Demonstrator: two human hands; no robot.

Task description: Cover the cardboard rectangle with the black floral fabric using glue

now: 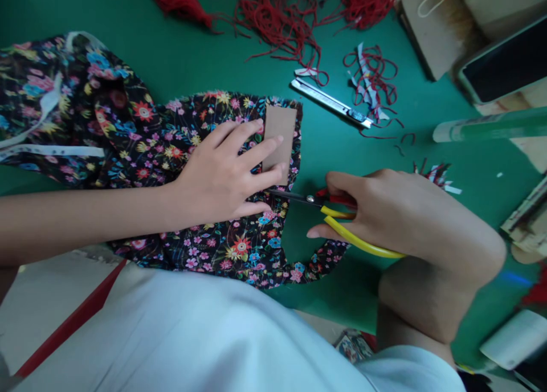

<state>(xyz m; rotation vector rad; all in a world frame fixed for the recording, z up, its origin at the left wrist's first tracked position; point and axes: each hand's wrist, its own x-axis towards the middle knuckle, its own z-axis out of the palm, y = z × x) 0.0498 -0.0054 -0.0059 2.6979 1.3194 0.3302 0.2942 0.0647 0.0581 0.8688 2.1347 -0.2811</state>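
Note:
Black floral fabric (239, 246) lies spread over the green table. On its right part rests a small brown cardboard rectangle (282, 133). My left hand (231, 167) lies flat with spread fingers, some fingertips on the cardboard and the rest on the cloth. In my right hand (393, 209) is a pair of scissors (361, 241) with yellow and red handles. The blades point left, their tips at the fabric just below the cardboard's lower edge. Part of the blades is hidden near the cloth and my left hand. A narrow fabric strip (327, 261) curls out at the lower right.
Red yarn (282, 21) is heaped at the back of the green table (188, 56). A utility knife (329, 102) lies beyond the fabric, beside thread scraps (371, 78). On the right are a phone (508, 58), a green tube (491, 125) and a white roll (517, 339).

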